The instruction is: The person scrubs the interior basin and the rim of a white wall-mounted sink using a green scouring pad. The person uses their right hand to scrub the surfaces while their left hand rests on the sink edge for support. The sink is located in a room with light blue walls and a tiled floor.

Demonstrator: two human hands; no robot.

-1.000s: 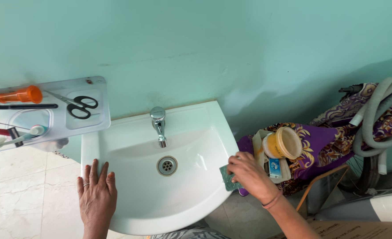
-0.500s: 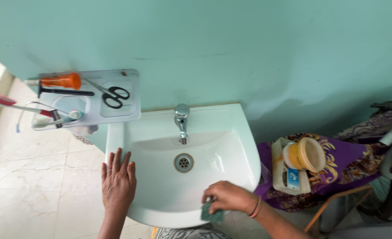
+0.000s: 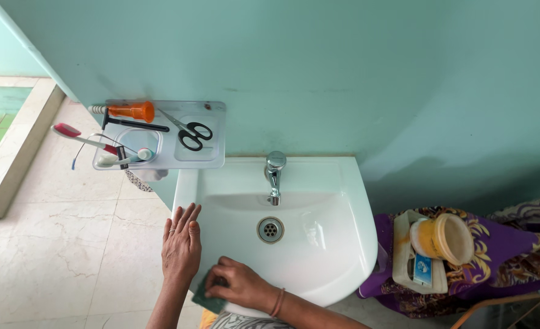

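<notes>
A white wall-mounted sink (image 3: 337,201) with a chrome tap (image 3: 275,173) and a round drain (image 3: 270,229) fills the middle of the view. My left hand (image 3: 182,247) lies flat, fingers spread, on the sink's left rim. My right hand (image 3: 239,283) presses a green scrub pad (image 3: 205,298) against the sink's front-left rim, just below my left hand. Only the pad's lower left part shows under my fingers.
A clear shelf (image 3: 209,159) left of the tap holds black scissors (image 3: 188,132), an orange-handled tool (image 3: 130,111), a razor and toothbrushes (image 3: 81,140). To the right, a yellow tub (image 3: 444,237) in a tray rests on purple patterned cloth (image 3: 495,262). The floor is pale tile.
My right hand has slid the green pad from the sink's right edge along the front rim to the front left. The camera view has shifted left; my left hand stayed on the rim.
</notes>
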